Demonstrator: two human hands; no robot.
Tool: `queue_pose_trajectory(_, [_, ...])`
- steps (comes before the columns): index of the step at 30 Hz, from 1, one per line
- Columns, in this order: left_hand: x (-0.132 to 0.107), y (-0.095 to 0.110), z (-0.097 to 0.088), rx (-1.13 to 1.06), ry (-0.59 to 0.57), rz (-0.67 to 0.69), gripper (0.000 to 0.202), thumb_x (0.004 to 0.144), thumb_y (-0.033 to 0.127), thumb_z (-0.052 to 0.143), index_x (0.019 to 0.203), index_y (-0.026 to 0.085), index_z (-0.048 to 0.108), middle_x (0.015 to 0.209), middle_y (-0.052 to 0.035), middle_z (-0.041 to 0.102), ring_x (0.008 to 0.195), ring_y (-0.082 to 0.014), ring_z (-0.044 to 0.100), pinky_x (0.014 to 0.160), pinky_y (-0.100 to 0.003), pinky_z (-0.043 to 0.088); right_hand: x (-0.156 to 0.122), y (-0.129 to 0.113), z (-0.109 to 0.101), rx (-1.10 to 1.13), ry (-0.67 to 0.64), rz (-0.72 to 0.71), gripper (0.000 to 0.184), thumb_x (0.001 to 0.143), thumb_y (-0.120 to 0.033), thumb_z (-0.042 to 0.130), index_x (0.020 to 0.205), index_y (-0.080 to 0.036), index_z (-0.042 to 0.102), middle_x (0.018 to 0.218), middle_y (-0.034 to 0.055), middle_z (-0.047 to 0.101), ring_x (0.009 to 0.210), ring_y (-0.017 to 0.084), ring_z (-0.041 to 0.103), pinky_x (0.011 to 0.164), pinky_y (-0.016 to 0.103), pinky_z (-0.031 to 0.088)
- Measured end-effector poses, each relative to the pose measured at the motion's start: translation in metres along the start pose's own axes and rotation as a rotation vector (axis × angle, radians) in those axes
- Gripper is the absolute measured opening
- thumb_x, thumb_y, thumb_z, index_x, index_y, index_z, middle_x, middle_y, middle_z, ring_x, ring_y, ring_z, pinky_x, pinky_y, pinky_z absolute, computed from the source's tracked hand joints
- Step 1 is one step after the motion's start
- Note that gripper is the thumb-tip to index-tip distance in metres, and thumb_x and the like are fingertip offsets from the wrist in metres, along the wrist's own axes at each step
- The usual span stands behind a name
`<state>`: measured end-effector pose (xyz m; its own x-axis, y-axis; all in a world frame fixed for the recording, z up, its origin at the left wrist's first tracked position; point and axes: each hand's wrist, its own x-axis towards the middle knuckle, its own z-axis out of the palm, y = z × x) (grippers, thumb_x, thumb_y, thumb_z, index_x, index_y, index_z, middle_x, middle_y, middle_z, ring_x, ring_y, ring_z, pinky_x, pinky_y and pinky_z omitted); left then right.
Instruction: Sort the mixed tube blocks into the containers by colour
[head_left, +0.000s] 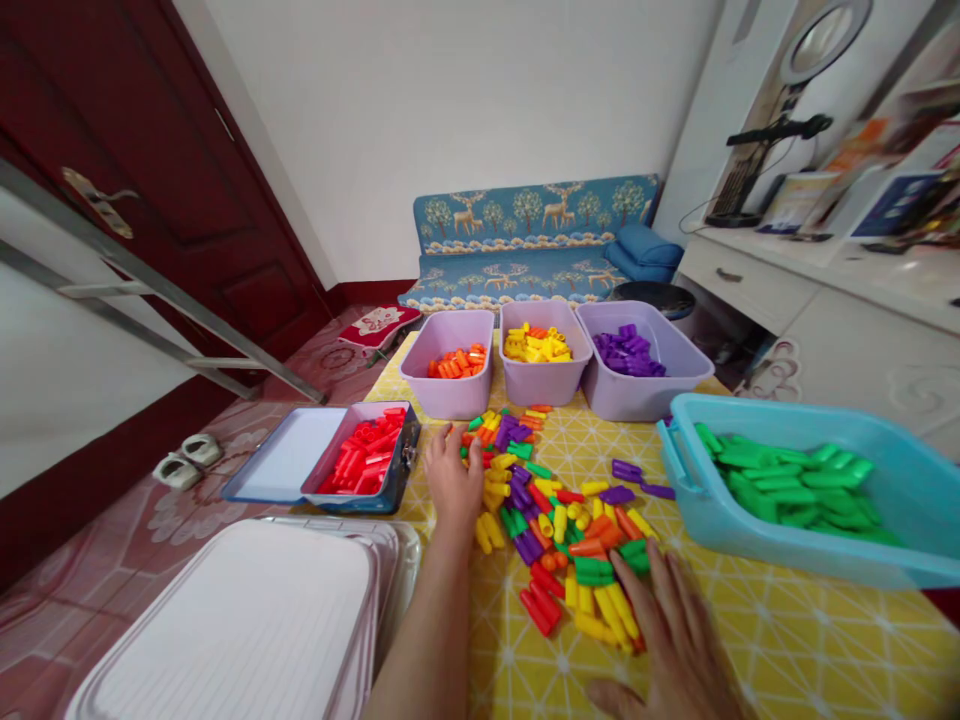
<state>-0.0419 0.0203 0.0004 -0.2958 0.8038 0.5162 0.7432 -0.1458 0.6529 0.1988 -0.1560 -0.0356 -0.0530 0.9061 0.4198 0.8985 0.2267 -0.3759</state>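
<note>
Left hand [455, 480]: grasp cannot be determined. Right hand [679, 625]: spread, released, at coloured pieces [594, 570]. Yellow patterned tablecloth [817, 640] beneath; blue sofa [517, 262] far, red door [176, 130] left.

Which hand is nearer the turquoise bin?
Right. The right hand is to the near left of the turquoise bin; the left hand is farther left, across the loose pile.

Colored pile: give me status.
Left hand at left edge of pile. Right hand open, by green pieces. Pile mixed, on table. Nothing seen in the way.
</note>
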Motion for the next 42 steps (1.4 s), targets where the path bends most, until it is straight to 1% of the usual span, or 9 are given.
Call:
queue_pose_trajectory(3, [-0.001, -0.009, 0.004, 0.108, -0.087, -0.04, 0.046, 0.083, 0.043, 0.054, 0.123, 0.02, 0.058, 0.12, -0.0155, 0.059, 0.114, -0.0305, 0.052, 0.099, -0.046, 0.037, -0.005, 0.013, 0.009, -0.123, -0.015, 0.029, 0.107, 0.059, -0.057, 0.07, 0.149, -0.033, 0.016, 0.157, 0.0109, 0.008, 0.137, 0.049, 0.019, 0.097, 0.071, 0.031])
queue_pose_trajectory(9, [-0.006, -0.003, 0.006, 0.076, -0.242, 0.02, 0.048, 0.084, 0.05, 0.052, 0.123, 0.023, 0.058, 0.106, -0.0137, 0.067, 0.1, -0.0281, 0.059, 0.089, -0.041, 0.043, 0.043, 0.008, 0.026, -0.063, -0.071, 0.015, 0.081, 0.075, -0.055, 0.06, 0.146, -0.03, 0.029, 0.156, 0.0128, 0.018, 0.14, 0.041, 0.016, 0.105, 0.063, 0.029])
queue_pose_trajectory(15, [-0.01, 0.011, 0.005, -0.154, -0.38, 0.104, 0.035, 0.085, 0.048, 0.053, 0.109, 0.027, 0.066, 0.105, -0.0065, 0.069, 0.099, -0.0231, 0.062, 0.089, -0.036, 0.046, 0.088, -0.012, 0.047, 0.249, -0.043, -0.021, 0.082, 0.077, -0.054, 0.06, 0.146, -0.025, 0.027, 0.155, 0.0125, 0.02, 0.142, 0.036, 0.012, 0.11, 0.061, 0.022])
queue_pose_trajectory(20, [-0.013, 0.018, 0.006, -0.437, -0.402, 0.017, 0.048, 0.081, 0.045, 0.059, 0.125, 0.025, 0.057, 0.105, -0.0074, 0.07, 0.095, -0.0229, 0.064, 0.086, -0.035, 0.05, 0.114, -0.015, 0.036, 0.641, -0.016, 0.011, 0.062, 0.088, -0.042, 0.05, 0.144, -0.028, 0.029, 0.149, 0.0083, 0.037, 0.137, 0.024, 0.034, 0.109, 0.045, 0.034])
queue_pose_trajectory(25, [-0.011, 0.019, 0.009, -0.674, -0.356, -0.086, 0.043, 0.089, 0.043, 0.047, 0.123, 0.017, 0.055, 0.096, -0.0086, 0.071, 0.084, -0.0191, 0.067, 0.08, -0.032, 0.053, 0.127, 0.021, 0.022, 0.343, 0.277, 0.054, 0.044, 0.089, -0.039, 0.049, 0.13, -0.022, 0.049, 0.132, 0.0108, 0.054, 0.129, 0.025, 0.043, 0.109, 0.049, 0.031])
queue_pose_trajectory(28, [-0.009, 0.015, 0.013, -0.523, -0.209, -0.023, 0.033, 0.088, 0.041, 0.051, 0.106, 0.018, 0.066, 0.105, -0.0099, 0.069, 0.101, -0.0221, 0.063, 0.093, -0.037, 0.048, 0.136, 0.042, 0.025, 0.142, 0.226, 0.097, 0.052, 0.089, -0.044, 0.046, 0.132, -0.016, 0.049, 0.136, 0.0159, 0.05, 0.132, 0.03, 0.038, 0.107, 0.053, 0.031])
queue_pose_trajectory(32, [-0.009, 0.009, 0.019, -0.382, -0.197, 0.069, 0.035, 0.086, 0.037, 0.054, 0.115, 0.02, 0.063, 0.122, -0.0109, 0.061, 0.119, -0.0236, 0.053, 0.105, -0.041, 0.038, 0.151, 0.041, 0.039, 0.064, 0.078, 0.213, 0.049, 0.087, -0.047, 0.046, 0.127, -0.02, 0.055, 0.137, 0.013, 0.051, 0.133, 0.034, 0.036, 0.107, 0.059, 0.027])
queue_pose_trajectory(39, [-0.012, 0.005, 0.025, -0.326, -0.419, 0.103, 0.04, 0.081, 0.031, 0.061, 0.12, 0.023, 0.061, 0.132, -0.0106, 0.053, 0.123, -0.0263, 0.049, 0.105, -0.043, 0.038, 0.151, -0.006, 0.052, 0.722, -0.003, 0.159, 0.035, 0.09, -0.041, 0.043, 0.107, -0.02, 0.066, 0.113, 0.0086, 0.067, 0.108, 0.022, 0.06, 0.098, 0.04, 0.044])
queue_pose_trajectory(42, [-0.012, 0.002, 0.028, -0.32, -0.41, 0.103, 0.035, 0.078, 0.017, 0.06, 0.113, 0.022, 0.064, 0.122, -0.0087, 0.057, 0.112, -0.0223, 0.056, 0.099, -0.039, 0.044, 0.16, -0.013, 0.052, 0.793, -0.015, 0.199, 0.027, 0.086, -0.035, 0.049, 0.101, -0.02, 0.066, 0.101, 0.0069, 0.07, 0.093, 0.021, 0.065, 0.085, 0.037, 0.051])
